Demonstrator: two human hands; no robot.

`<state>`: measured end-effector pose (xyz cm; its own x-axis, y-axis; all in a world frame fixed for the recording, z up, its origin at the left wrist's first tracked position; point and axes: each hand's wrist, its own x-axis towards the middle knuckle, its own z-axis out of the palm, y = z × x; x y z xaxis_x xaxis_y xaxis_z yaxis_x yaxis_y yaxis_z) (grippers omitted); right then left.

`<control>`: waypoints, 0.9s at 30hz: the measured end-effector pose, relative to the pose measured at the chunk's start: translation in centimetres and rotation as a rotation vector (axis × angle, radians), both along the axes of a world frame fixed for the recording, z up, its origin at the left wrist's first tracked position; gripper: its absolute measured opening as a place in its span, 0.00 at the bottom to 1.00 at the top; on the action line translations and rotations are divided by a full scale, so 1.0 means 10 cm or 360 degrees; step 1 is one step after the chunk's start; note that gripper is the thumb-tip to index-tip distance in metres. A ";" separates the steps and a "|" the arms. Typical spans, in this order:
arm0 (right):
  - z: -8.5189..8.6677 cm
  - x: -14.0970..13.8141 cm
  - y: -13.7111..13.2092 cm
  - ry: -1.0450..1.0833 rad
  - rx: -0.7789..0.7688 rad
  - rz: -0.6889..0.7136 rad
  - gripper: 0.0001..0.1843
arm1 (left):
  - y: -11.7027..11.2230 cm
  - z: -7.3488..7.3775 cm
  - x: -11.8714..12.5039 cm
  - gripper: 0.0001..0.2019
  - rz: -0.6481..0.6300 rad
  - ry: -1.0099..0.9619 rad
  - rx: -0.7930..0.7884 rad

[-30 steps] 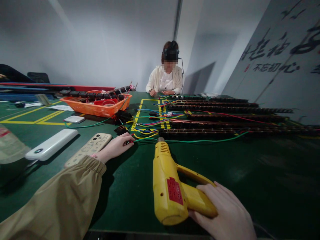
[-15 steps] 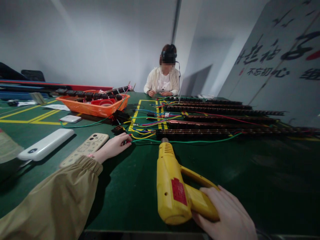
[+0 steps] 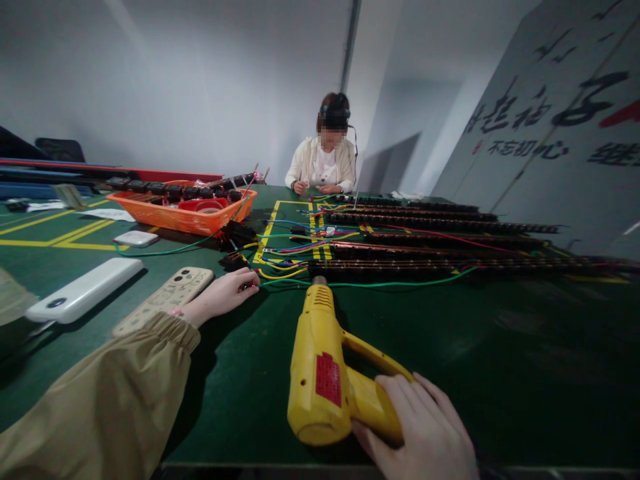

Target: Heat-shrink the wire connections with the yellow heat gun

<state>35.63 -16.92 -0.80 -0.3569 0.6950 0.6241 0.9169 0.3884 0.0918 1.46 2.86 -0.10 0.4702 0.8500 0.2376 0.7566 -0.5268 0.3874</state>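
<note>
In the head view, your right hand (image 3: 425,427) is wrapped around the handle of the yellow heat gun (image 3: 317,373), whose body has swung a little to the left since half a second ago. Its nozzle now points nearer the left end of the closest black strip (image 3: 425,269), by the green wire (image 3: 385,285); you cannot tell whether it touches. Your left hand (image 3: 225,293) stays at the wire's left end, fingers drawn narrow, though what they pinch is too small to make out.

The table (image 3: 540,387) before you is dark green, marked with yellow lines (image 3: 270,230). More strips lie beyond the nearest one, their coloured wires trailing left. Left of these sits an orange basket (image 3: 180,219) with black parts in it; nearer you are a white flat device (image 3: 136,239), a white power bank (image 3: 87,291) and a cream phone (image 3: 167,298) beside your left wrist. Across the table a person (image 3: 323,163) sits before a pale wall (image 3: 175,87), and dark lettering (image 3: 529,149) covers the panel at right.
</note>
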 end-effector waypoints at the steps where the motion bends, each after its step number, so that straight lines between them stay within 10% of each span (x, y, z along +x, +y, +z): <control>1: -0.01 -0.05 0.00 0.0040 -0.0023 0.0010 0.23 | 0.00 0.00 0.00 0.12 -0.0002 0.0007 -0.0003; 27: 0.04 -0.74 0.09 0.0539 -0.0274 0.0234 0.21 | 0.02 0.00 0.00 0.11 -0.0041 0.0058 0.0006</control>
